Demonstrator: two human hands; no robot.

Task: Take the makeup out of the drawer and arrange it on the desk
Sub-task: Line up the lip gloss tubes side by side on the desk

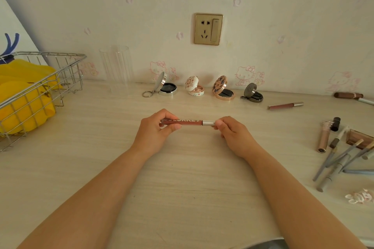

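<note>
I hold a slim lip gloss tube (189,122) level above the middle of the desk (101,168). My left hand (155,131) grips its reddish-brown barrel and my right hand (232,133) pinches its silver cap end. Several open round compacts stand in a row by the wall: a silver one (165,87), a white floral one (194,86), a rose-gold one (222,89) and a dark one (253,93). A second lip gloss (285,105) lies to their right. No drawer is in view.
A wire basket (50,79) with yellow cloth fills the left side. A clear ribbed cup (116,66) stands by the wall. At the right edge lie a brown tube (347,95), a glitter tube (323,137), several pencils (340,159), a small brown palette (358,137) and a hair clip (359,198).
</note>
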